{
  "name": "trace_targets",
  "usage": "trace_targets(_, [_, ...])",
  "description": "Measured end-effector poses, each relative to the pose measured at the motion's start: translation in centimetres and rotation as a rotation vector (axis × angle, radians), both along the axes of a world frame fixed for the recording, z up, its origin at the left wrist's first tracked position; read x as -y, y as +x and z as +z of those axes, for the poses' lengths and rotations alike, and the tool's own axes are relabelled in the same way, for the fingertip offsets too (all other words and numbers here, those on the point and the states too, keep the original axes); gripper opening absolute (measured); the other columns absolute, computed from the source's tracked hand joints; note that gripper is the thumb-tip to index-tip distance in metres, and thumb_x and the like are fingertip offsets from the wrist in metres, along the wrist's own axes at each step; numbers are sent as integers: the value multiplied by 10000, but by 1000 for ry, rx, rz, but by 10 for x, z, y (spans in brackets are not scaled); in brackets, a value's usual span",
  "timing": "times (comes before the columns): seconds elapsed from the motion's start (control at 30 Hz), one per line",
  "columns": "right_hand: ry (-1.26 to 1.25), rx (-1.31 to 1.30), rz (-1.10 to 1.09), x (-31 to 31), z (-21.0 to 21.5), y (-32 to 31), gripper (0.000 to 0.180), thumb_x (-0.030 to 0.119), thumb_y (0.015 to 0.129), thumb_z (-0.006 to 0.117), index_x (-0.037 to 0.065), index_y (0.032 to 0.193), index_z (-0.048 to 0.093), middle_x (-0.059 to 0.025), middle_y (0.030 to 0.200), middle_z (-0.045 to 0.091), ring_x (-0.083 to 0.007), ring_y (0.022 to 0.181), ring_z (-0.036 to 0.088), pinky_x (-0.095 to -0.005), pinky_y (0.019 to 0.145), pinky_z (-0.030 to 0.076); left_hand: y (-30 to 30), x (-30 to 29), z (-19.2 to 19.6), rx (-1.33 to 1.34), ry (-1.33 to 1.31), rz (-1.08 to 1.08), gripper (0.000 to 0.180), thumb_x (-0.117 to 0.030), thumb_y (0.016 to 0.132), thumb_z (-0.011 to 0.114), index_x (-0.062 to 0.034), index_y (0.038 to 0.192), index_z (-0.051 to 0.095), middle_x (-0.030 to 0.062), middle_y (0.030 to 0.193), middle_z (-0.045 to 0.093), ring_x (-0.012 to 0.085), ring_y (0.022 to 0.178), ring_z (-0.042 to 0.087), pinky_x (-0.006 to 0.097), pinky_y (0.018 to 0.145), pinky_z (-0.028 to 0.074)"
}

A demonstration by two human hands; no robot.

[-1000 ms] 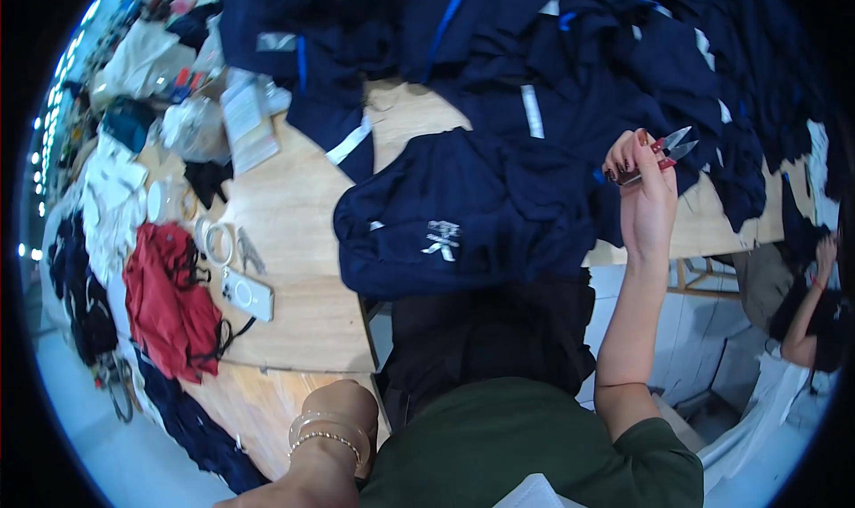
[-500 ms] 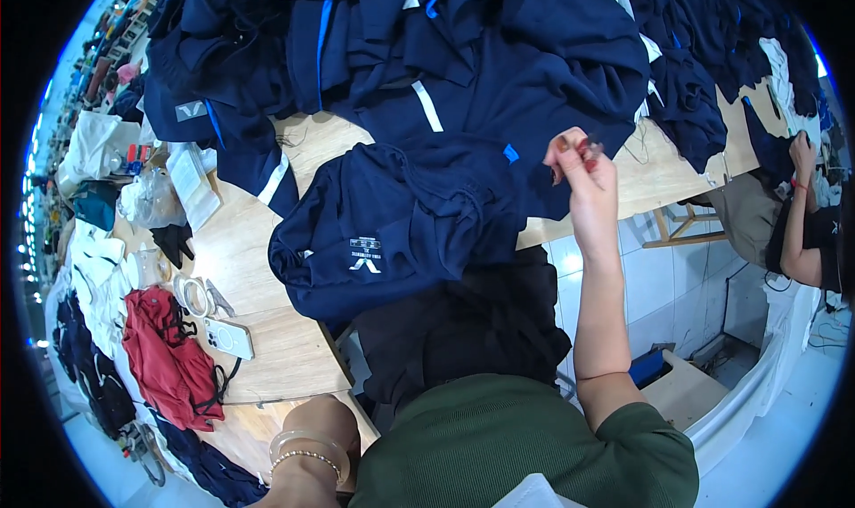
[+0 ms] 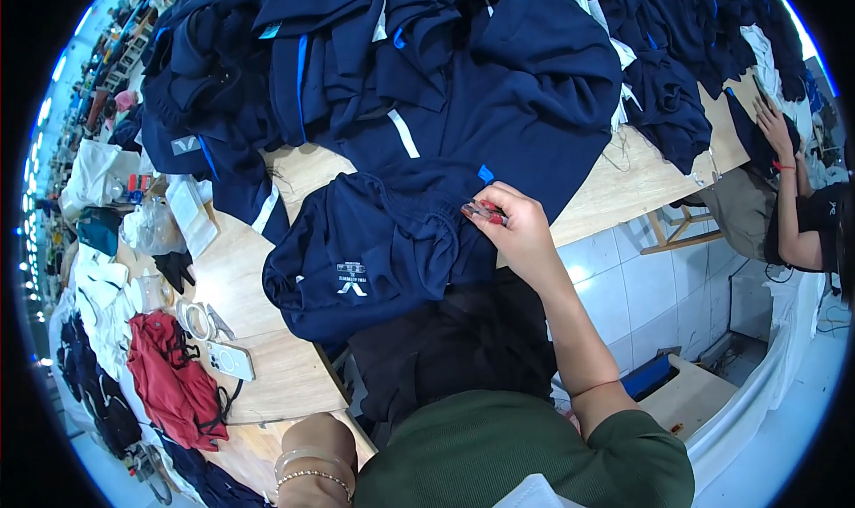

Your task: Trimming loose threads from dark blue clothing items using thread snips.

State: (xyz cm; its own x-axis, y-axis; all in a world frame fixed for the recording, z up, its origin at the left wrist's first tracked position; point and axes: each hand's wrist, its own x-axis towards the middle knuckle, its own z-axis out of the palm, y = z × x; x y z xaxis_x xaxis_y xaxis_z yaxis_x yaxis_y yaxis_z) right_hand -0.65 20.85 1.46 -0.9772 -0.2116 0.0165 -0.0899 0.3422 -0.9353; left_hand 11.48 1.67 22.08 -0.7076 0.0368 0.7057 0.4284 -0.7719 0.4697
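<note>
My right hand (image 3: 517,227) is closed on a small red-and-metal tool (image 3: 485,211) that looks like thread snips, mostly hidden by the fingers. It is over the right edge of a folded navy garment (image 3: 356,232) with an elastic waistband and a white print inside. A small blue tab (image 3: 485,173) sticks up just beyond the hand. Part of the garment rests on the table, its near part over my lap. My left hand (image 3: 316,435) is bent down at the lower edge, bracelets on its wrist; its fingers are hidden.
More navy garments (image 3: 534,72) with white and blue stripes heap across the table (image 3: 258,370). At left lie a phone (image 3: 230,361), a tape roll (image 3: 194,319), a red bag (image 3: 174,379) and plastic bags (image 3: 147,214). A co-worker's hand (image 3: 777,130) handles dark cloth at far right.
My right hand has come left and down, from raised beside the garment to its right edge, the tool still in it. The left hand stays about where it was. The co-worker's hand has opened.
</note>
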Motion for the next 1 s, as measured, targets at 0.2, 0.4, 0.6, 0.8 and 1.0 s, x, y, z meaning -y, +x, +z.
trace_targets(0.2, [41,16,-44,15,-11,-4,111,40,790,670,-30,858,618,-85,761,563,-160,665,549,-264,623,434,-2,5,-7,-212,20,202,153,-79,887,552,-189,831,642,-101,933,612,61,892,526,284,732,335])
trace_targets(0.4, [-76,88,-55,14,-28,-13,163,104,822,675,-29,909,643,-119,848,648,-167,724,615,-269,673,470,6,68,-53,235,-326,883,120,-7,815,615,-42,927,587,48,814,536,136,756,509,257,683,387])
trace_targets(0.6, [-196,209,26,22,-8,-14,160,71,803,700,-24,869,588,-6,774,577,-69,712,498,-212,674,425,10,209,-202,1289,-1127,1005,259,-141,972,449,39,981,634,54,833,629,97,711,585,224,641,480])
trace_targets(0.8, [-119,379,177,33,27,-9,198,104,791,718,11,797,543,31,703,471,-64,677,427,-200,644,377,-9,193,-232,1408,-791,585,278,-186,966,487,43,1016,637,23,858,628,92,767,588,212,690,481])
trace_targets(1.0, [-110,523,251,40,23,-11,189,192,855,677,61,793,557,78,663,440,-32,624,369,-202,588,317,-23,182,-216,1267,-670,298,341,-287,946,557,21,1070,636,26,937,641,66,836,563,211,748,451])
